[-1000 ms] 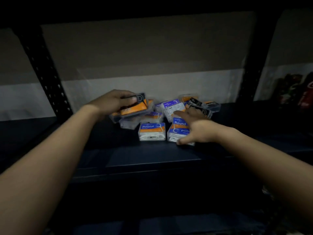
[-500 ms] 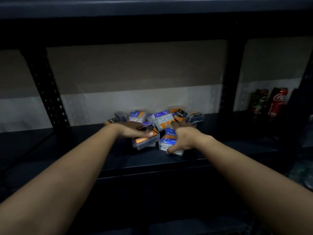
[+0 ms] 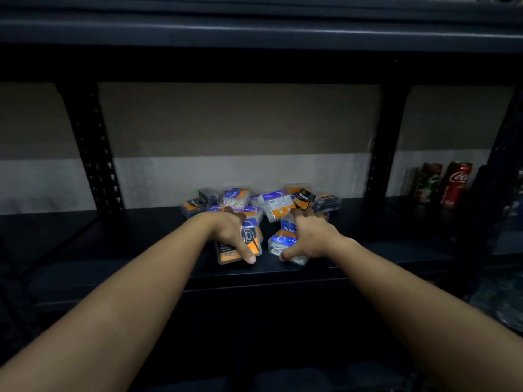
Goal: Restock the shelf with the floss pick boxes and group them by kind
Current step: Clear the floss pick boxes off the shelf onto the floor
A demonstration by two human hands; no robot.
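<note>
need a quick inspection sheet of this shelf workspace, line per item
surface: dark shelf board, dimly lit
job's things: floss pick boxes in a mixed heap at mid shelf, orange charcoal and blue round kinds not yet grouped
clutter: nothing seen
grips: left hand grips an orange box; right hand grips a blue box at the shelf front
cables: nothing seen
surroundings: black perforated uprights; drink cans at far right; pale wall behind

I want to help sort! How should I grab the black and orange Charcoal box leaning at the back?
Probably pinch the Charcoal box by its two side edges from above. It leans tilted on the pile, top corner up and free, with boxes crowded below.
</note>
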